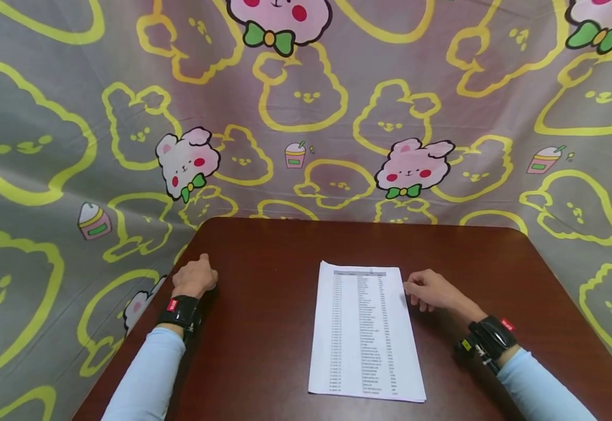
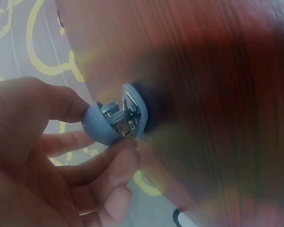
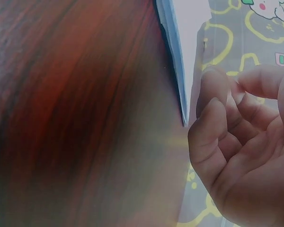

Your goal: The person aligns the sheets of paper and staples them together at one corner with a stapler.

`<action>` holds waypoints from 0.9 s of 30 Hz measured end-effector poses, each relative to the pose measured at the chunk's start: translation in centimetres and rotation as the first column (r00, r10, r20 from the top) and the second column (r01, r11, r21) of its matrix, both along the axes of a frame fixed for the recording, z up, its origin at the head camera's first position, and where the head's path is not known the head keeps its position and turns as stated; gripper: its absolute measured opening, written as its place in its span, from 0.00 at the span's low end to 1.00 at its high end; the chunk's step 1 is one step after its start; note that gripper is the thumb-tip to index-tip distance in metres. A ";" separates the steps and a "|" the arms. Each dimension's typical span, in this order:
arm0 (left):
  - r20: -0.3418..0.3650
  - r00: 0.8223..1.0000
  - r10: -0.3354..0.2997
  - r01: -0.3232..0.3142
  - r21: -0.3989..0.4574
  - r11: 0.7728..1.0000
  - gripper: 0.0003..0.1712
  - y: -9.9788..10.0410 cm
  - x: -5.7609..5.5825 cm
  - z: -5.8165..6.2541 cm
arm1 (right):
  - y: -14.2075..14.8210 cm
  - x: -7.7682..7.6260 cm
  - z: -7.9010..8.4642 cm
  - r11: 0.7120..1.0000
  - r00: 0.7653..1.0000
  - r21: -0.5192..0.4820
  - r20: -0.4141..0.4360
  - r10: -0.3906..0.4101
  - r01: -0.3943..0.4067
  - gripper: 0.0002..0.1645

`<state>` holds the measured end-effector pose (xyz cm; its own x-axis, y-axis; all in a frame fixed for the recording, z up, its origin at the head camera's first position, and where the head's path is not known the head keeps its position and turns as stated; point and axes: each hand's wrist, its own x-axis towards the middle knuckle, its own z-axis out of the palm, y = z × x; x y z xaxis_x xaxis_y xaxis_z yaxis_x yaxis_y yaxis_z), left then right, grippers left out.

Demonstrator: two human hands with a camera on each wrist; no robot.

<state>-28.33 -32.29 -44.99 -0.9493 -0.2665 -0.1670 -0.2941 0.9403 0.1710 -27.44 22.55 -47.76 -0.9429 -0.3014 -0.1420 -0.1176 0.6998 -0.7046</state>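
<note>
My left hand (image 1: 194, 276) is over the table's left edge. In the left wrist view its thumb and fingers grip a small light-blue stapler (image 2: 97, 125), with metal parts showing between its two blue halves. In the head view that hand hides the stapler. A stack of printed white sheets (image 1: 363, 333) lies on the table, its columns of text facing me. My right hand (image 1: 432, 289) is at the stack's right edge, fingers loosely curled and thumb close to the index finger. In the right wrist view, nothing shows between those fingers (image 3: 206, 127).
The dark red-brown table (image 1: 263, 280) has rounded far corners. A grey cloth (image 1: 332, 140) with yellow outlines and pink rabbit faces hangs behind it and along the sides. Each wrist wears a black strap (image 1: 179, 311) with a small camera.
</note>
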 end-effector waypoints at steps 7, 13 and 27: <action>-0.027 0.998 -0.051 0.051 0.003 0.999 0.18 1.3 0.2 0.1 | 0.1 -0.1 -0.1 1.000 1.000 -0.007 0.013 -0.016 0.016 0.12; -0.084 0.993 -0.079 0.082 0.041 0.996 0.17 3.5 -0.2 0.8 | 0.0 0.0 0.1 1.000 1.000 -0.018 0.021 -0.014 0.014 0.13; -0.167 0.972 -0.166 0.181 0.082 0.980 0.19 11.1 -0.1 1.8 | -4.0 -1.3 1.5 0.995 0.996 -0.046 0.001 0.087 -0.087 0.13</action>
